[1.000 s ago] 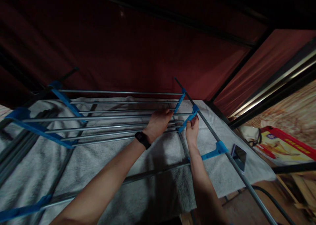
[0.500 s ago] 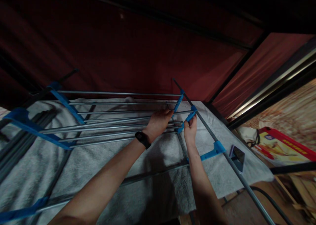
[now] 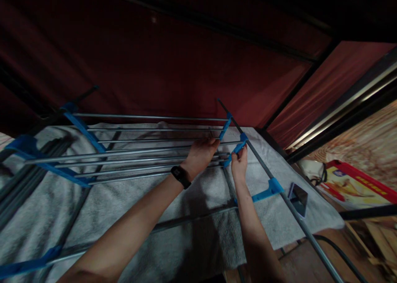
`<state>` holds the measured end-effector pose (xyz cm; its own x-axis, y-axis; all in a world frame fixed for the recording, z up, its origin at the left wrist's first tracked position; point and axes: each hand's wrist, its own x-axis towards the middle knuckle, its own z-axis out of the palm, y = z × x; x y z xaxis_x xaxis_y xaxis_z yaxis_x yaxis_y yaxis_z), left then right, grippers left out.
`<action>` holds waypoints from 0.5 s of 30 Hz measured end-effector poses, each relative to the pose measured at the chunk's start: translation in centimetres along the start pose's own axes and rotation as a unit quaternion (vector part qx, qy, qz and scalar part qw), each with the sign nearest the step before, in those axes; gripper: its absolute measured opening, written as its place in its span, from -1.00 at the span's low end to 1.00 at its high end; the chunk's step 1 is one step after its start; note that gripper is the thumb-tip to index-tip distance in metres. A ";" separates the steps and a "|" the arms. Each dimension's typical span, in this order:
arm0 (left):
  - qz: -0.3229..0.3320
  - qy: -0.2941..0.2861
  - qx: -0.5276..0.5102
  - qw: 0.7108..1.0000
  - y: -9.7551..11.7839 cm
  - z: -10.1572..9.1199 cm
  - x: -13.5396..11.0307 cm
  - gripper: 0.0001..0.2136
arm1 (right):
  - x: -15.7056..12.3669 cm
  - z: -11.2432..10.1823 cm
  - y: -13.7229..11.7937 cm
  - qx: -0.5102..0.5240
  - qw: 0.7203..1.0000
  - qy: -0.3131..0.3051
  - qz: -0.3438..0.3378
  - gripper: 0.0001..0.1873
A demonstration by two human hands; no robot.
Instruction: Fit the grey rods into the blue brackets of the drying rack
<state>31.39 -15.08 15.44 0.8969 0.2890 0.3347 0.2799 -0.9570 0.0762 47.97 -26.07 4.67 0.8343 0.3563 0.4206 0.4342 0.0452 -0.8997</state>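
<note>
A rack of grey metal tubes and blue plastic brackets stands over a grey towel. My left hand (image 3: 202, 154), with a black watch (image 3: 180, 176) on its wrist, is closed around a metal rod (image 3: 130, 152) near its right end. The rod's left end lies over the left blue bracket (image 3: 51, 166). My right hand (image 3: 240, 164) pinches the right blue bracket (image 3: 236, 149) from below, thumb on the near side. Several parallel rods run between the two brackets. Fingertips of my left hand are partly hidden.
A bundle of grey tubes (image 3: 34, 175) lies at the left. On the grey towel (image 3: 192, 196), a phone (image 3: 298, 199) rests right of the upright tube (image 3: 310, 233). A red and yellow package (image 3: 353, 183) is at the far right. Dark red fabric (image 3: 173, 68) hangs behind.
The rod in my left hand has shifted, its left end now farther left over the left bracket. My left hand moved very slightly right; my right hand stays on the bracket.
</note>
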 end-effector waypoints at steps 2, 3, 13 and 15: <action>0.001 0.005 0.004 1.000 0.1 0.0 0.0 -0.59 | 0.0 0.0 0.1 0.003 1.000 0.006 0.007 -0.16; 0.003 0.010 0.006 1.000 0.1 0.0 0.0 -0.59 | 0.0 -0.1 0.1 0.003 1.000 0.007 0.009 -0.16; 0.024 0.037 0.035 0.998 0.3 -0.2 0.3 -0.64 | 0.0 -0.5 0.1 -0.031 0.999 0.013 0.027 -0.21; 0.031 0.036 0.033 0.998 0.2 -0.3 0.4 -0.65 | 0.0 -0.6 -0.1 -0.034 0.999 0.009 0.029 -0.21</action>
<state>31.72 -15.17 15.84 0.8873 0.2239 0.4032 0.2478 -0.9688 -0.0073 48.17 -26.59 4.82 0.8645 0.3395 0.3706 0.4064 -0.0383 -0.9129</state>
